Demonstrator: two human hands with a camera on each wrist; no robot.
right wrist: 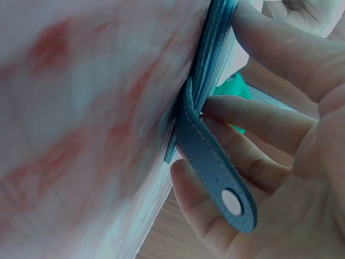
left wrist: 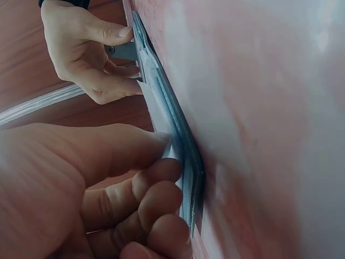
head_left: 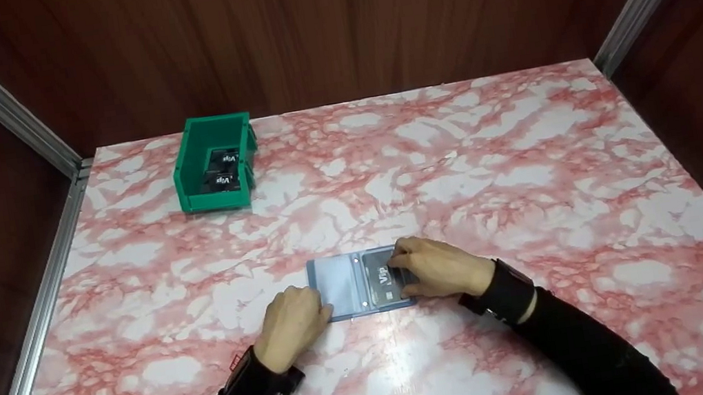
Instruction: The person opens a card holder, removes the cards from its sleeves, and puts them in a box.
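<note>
A blue card holder (head_left: 357, 283) lies open on the table, with clear plastic sleeves and a stitched edge. A dark card marked "Vip" (head_left: 379, 278) sits in its right-hand side. My left hand (head_left: 294, 323) pinches the holder's left edge, thumb on the clear sleeve (left wrist: 161, 108) and the other fingers curled close beside it. The right hand (head_left: 440, 266) grips the holder's right side, thumb and fingers spread over the card's outer edge. A blue closing strap (right wrist: 213, 162) with a metal snap sticks out between the right hand's fingers and palm.
Toward the back left of the marbled pink-and-white table (head_left: 491, 155) stands a green bin (head_left: 216, 202). Inside it lie more dark "Vip" cards (head_left: 223, 180). Brown wood-look panels (head_left: 326, 27) and metal rails enclose the table's back and sides.
</note>
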